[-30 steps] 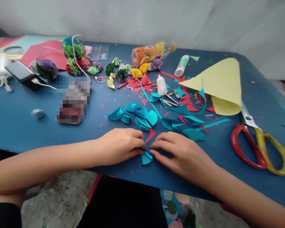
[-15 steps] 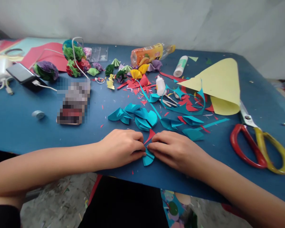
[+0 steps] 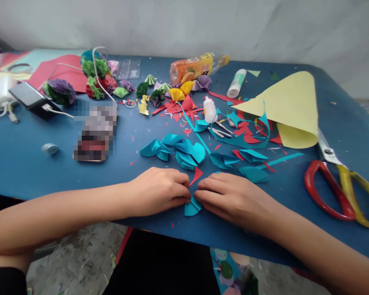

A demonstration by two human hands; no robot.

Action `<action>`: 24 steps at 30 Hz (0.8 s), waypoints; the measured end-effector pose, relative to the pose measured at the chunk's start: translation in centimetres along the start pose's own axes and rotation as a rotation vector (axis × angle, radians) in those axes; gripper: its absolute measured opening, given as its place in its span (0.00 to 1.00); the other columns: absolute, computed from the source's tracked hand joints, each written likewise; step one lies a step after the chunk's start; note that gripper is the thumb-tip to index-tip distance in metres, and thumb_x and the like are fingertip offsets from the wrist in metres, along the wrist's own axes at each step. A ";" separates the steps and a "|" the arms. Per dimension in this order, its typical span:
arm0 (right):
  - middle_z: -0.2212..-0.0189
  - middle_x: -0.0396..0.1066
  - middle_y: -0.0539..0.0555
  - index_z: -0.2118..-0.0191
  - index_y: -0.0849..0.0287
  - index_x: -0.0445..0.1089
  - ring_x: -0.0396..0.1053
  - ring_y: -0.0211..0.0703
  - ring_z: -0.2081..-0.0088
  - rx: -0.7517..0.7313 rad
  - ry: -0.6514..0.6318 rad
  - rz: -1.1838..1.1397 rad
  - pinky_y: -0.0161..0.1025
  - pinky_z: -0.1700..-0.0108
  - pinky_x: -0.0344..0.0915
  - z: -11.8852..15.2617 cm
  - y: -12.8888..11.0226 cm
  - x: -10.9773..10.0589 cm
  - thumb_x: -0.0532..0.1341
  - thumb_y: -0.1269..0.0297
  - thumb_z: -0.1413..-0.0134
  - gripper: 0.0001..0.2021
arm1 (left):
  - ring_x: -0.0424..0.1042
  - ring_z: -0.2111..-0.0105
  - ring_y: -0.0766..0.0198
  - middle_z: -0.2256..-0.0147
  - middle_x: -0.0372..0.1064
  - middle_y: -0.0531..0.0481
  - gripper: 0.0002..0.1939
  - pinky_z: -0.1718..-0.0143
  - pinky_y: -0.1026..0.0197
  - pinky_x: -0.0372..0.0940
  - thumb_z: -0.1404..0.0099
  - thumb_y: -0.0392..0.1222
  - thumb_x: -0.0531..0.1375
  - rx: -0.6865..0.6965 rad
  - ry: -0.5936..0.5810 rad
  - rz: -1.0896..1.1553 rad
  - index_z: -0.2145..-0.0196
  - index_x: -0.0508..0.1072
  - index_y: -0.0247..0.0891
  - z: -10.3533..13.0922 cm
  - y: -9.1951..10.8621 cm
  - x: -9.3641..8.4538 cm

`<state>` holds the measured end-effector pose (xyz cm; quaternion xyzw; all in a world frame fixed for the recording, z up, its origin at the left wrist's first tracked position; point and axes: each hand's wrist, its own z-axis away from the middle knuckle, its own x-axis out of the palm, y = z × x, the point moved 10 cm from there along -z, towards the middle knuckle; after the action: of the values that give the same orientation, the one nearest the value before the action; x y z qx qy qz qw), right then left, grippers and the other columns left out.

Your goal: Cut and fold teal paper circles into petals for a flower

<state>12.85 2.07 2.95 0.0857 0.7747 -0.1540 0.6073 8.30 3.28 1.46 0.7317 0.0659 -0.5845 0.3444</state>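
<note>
Near the table's front edge, a small blue paper circle point(image 3: 192, 209) with fold creases lies between my hands, its upper part hidden by the fingers. My left hand point(image 3: 164, 190) is closed, its fingertips pinching the left side of the paper. From the right, my right hand point(image 3: 226, 196) presses its bunched fingertips on the same piece. A red paper scrap point(image 3: 197, 175) lies just beyond the fingertips. Behind it sit several folded blue paper pieces point(image 3: 186, 153), and more folded blue pieces point(image 3: 224, 160) lie to the right.
Large scissors point(image 3: 329, 157) with red and yellow handles lie at right beside a curled yellow sheet point(image 3: 289, 106). A glue bottle point(image 3: 209, 110), a glue stick point(image 3: 236, 83), a plastic bottle point(image 3: 192, 69) and paper scraps are farther back. A phone point(image 3: 95, 131) lies left.
The view has shifted slightly, so things on the right appear a little farther right. Both hands stay at the blue paper circle, with only small finger movement.
</note>
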 end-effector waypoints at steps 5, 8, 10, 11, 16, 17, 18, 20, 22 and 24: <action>0.72 0.71 0.54 0.65 0.60 0.71 0.66 0.41 0.69 -0.016 -0.015 0.045 0.37 0.67 0.63 0.1 -0.6 -0.1 0.47 0.70 0.36 0.15 | 0.70 0.67 0.67 0.65 0.71 0.51 0.10 0.71 0.64 0.59 0.33 0.39 0.54 0.048 0.013 -0.024 0.62 0.76 0.41 0.1 0.3 -0.1; 0.72 0.71 0.54 0.65 0.61 0.71 0.66 0.41 0.69 -0.036 -0.011 0.082 0.38 0.68 0.62 0.3 -1.0 -0.1 0.45 0.71 0.35 0.17 | 0.69 0.68 0.66 0.65 0.71 0.51 0.10 0.72 0.63 0.57 0.33 0.39 0.54 0.092 0.014 -0.080 0.62 0.76 0.41 0.2 0.7 -0.2; 0.72 0.71 0.55 0.65 0.61 0.71 0.66 0.42 0.69 -0.056 0.026 0.104 0.39 0.68 0.62 0.4 -1.3 -0.4 0.43 0.72 0.35 0.19 | 0.69 0.68 0.66 0.66 0.71 0.51 0.10 0.73 0.63 0.56 0.34 0.38 0.54 0.104 0.011 -0.101 0.63 0.76 0.41 0.2 0.9 -0.2; 0.72 0.71 0.55 0.65 0.61 0.71 0.66 0.42 0.69 -0.062 0.038 0.113 0.39 0.69 0.62 0.4 -1.4 -0.6 0.42 0.72 0.35 0.20 | 0.69 0.68 0.66 0.66 0.71 0.51 0.10 0.73 0.63 0.56 0.34 0.38 0.54 0.104 0.009 -0.104 0.63 0.76 0.41 0.1 0.9 -0.2; 0.71 0.71 0.54 0.64 0.61 0.71 0.67 0.43 0.68 -0.021 -0.005 0.131 0.39 0.69 0.61 0.4 -1.1 -0.6 0.47 0.71 0.36 0.15 | 0.69 0.71 0.68 0.69 0.70 0.52 0.09 0.75 0.64 0.54 0.35 0.42 0.56 0.036 0.012 -0.061 0.65 0.77 0.41 0.0 0.4 -0.2; 0.71 0.71 0.54 0.64 0.60 0.71 0.67 0.43 0.68 -0.019 -0.010 0.132 0.39 0.69 0.61 0.4 -1.1 -0.6 0.48 0.70 0.36 0.14 | 0.69 0.72 0.68 0.69 0.70 0.52 0.09 0.75 0.64 0.54 0.35 0.44 0.57 0.021 0.015 -0.049 0.66 0.77 0.41 0.0 0.2 -0.2; 0.71 0.71 0.54 0.64 0.60 0.71 0.67 0.43 0.68 -0.021 -0.011 0.132 0.39 0.69 0.61 0.4 -1.1 -0.7 0.48 0.70 0.36 0.14 | 0.69 0.72 0.68 0.70 0.70 0.52 0.09 0.76 0.64 0.53 0.36 0.45 0.58 0.011 0.019 -0.040 0.66 0.77 0.41 0.0 0.2 -0.3; 0.71 0.71 0.54 0.64 0.59 0.71 0.67 0.43 0.68 -0.026 -0.018 0.131 0.39 0.68 0.61 0.4 -1.1 -0.7 0.48 0.70 0.36 0.15 | 0.69 0.72 0.68 0.70 0.70 0.53 0.10 0.76 0.64 0.53 0.37 0.47 0.59 0.003 0.022 -0.026 0.67 0.78 0.42 -0.1 0.1 -0.3; 0.71 0.71 0.54 0.64 0.59 0.71 0.67 0.42 0.68 -0.028 -0.018 0.124 0.39 0.68 0.61 0.5 -1.1 -0.6 0.48 0.70 0.36 0.15 | 0.70 0.72 0.68 0.70 0.71 0.53 0.10 0.76 0.64 0.53 0.39 0.49 0.60 0.004 0.023 -0.014 0.66 0.78 0.42 0.0 0.1 -0.3; 0.72 0.70 0.54 0.64 0.59 0.71 0.66 0.42 0.69 -0.036 -0.011 0.109 0.39 0.69 0.61 0.6 -1.0 -0.7 0.47 0.70 0.36 0.15 | 0.70 0.72 0.67 0.69 0.71 0.53 0.11 0.77 0.64 0.52 0.40 0.50 0.61 -0.003 0.021 -0.001 0.66 0.78 0.42 0.0 0.0 -0.3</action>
<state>13.20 0.96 3.63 0.1159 0.7683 -0.1070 0.6204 8.23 3.37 1.69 0.7372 0.0707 -0.5770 0.3445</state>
